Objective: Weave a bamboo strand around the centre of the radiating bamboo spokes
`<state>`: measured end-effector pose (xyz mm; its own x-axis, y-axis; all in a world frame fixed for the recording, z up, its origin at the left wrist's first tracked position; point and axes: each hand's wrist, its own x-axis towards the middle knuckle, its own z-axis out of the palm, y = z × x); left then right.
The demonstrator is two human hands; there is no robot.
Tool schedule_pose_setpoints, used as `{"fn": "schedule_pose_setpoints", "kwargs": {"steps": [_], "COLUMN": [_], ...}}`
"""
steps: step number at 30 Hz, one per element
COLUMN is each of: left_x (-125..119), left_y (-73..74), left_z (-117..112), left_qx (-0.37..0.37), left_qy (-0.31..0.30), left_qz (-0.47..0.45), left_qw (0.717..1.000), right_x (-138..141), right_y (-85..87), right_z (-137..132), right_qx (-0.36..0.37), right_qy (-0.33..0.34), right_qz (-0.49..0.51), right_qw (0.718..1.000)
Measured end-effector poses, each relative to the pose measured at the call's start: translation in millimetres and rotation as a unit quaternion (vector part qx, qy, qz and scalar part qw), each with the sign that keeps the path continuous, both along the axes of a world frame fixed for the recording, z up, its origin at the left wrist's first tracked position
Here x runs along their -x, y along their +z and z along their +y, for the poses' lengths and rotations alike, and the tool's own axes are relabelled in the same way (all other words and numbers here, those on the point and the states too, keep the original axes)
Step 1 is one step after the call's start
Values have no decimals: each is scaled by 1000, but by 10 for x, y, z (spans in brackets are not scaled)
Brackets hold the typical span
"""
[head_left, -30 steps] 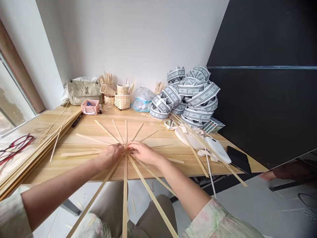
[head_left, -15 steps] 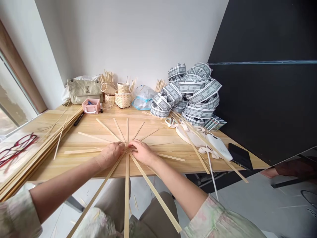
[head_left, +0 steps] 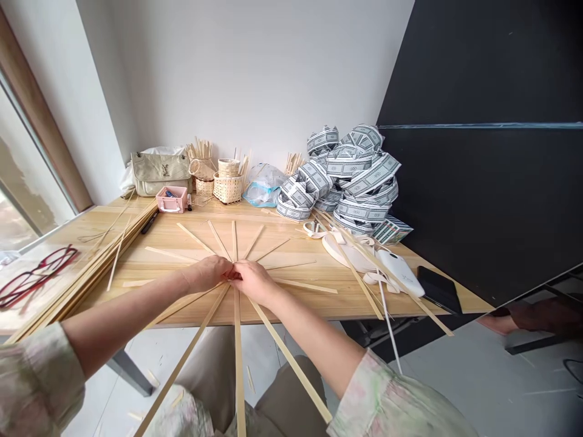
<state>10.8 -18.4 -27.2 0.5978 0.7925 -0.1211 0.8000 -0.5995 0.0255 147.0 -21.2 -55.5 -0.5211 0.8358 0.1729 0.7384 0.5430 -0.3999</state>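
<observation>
crossed bamboo strips (head_left: 235, 309) radiate from under left fingers (head_left: 224, 266), right fingers (head_left: 237, 274)

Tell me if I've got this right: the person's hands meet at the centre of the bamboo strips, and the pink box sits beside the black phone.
Not quite: the pink box sits at the back left of the table, beside the beige handbag, as the head view shows. The rest stands.

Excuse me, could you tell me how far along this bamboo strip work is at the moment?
Done: the bamboo strips are laid out in a star, crossing at one centre. In hand: the left hand and right hand pinch that centre. Left: the strip ends all still stick out loose, with no woven sides like those of the small woven baskets behind.
</observation>
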Motion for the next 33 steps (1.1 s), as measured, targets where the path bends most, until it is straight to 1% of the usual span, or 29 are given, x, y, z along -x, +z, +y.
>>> {"fn": "schedule_pose_setpoints", "kwargs": {"steps": [3,6,7,9,10,11,14,16,18,20,22,25,27,30,33], "left_x": [64,257,347,536,623,696,807,796,749,694,649,601,571,525,509], "left_y": [113,267,298,298,262,205,-32,-163,-213,-179,-103,-1,49,133,205], "left_z": [-63,-225,-298,-461,-548,-635,-859,-949,-984,-980,-955,-902,-865,-817,-781], "left_qx": [-17,-93,-124,-150,-147,-124,-84,-68,-46,0,57,105,130,175,202], "left_qy": [-44,-96,-93,-75,-74,-84,-101,-115,-112,-71,-2,103,152,199,224], "left_qz": [-43,-131,-147,-135,-117,-93,-53,-76,-130,-195,-257,-340,-379,-426,-469], "left_qw": [998,982,977,977,979,984,990,988,984,978,965,929,904,865,830], "right_x": [-8,-31,-37,-47,-51,-56,-71,-84,-97,-108,-118,-130,-138,-148,-159], "right_y": [-45,-34,-25,-3,7,17,39,46,50,56,66,79,79,70,59], "right_z": [-13,-46,-57,-76,-83,-89,-102,-108,-113,-117,-121,-127,-128,-125,-119], "right_qx": [-17,-27,-26,-21,-20,-19,-17,-22,-30,-34,-32,-31,-39,-56,-66], "right_qy": [-15,-18,-16,-11,-10,-10,2,13,22,31,39,46,56,67,71], "right_qz": [26,44,47,48,48,46,35,28,24,15,2,-19,-31,-59,-80], "right_qw": [999,999,998,999,999,999,999,999,999,999,999,998,997,994,992]}}
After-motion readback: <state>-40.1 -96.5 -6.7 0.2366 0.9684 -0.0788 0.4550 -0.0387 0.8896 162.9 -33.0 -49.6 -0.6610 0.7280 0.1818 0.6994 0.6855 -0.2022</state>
